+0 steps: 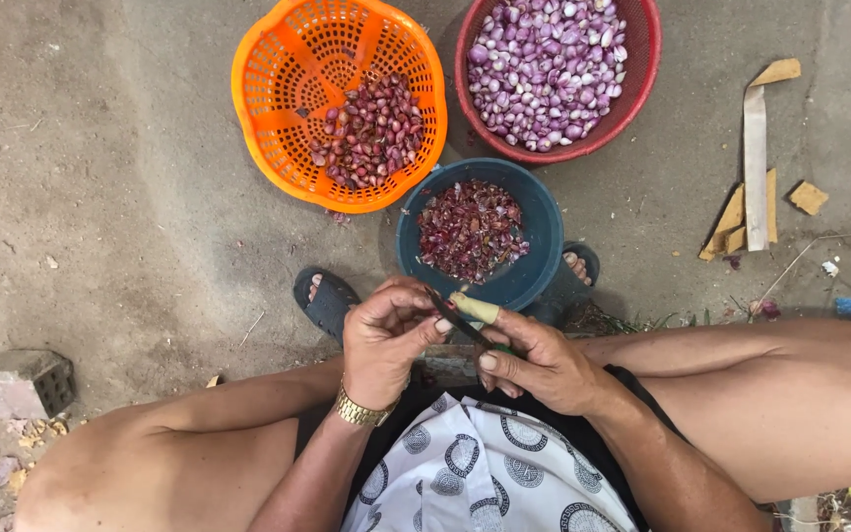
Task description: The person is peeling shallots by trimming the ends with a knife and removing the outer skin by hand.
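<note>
Head view looks straight down on a small knife with a dark blade, held between the two hands above the person's lap, just in front of the blue bowl. The right hand is closed around the knife handle, its thumb wrapped in a pale bandage near the blade. The left hand, with a gold watch at the wrist, has its fingers curled in tight against the blade; whatever they pinch is hidden, so I cannot tell what it is. The blue bowl holds dark red papery skins and stands between two feet in dark sandals. Beyond it, an orange plastic basket holds unpeeled red shallots, and a red bowl beside it is heaped with peeled purple ones. All of this sits on bare grey ground, dusty and rough. Cardboard scraps lie off to the right, and a grey brick rests at the left near dry leaves.
</note>
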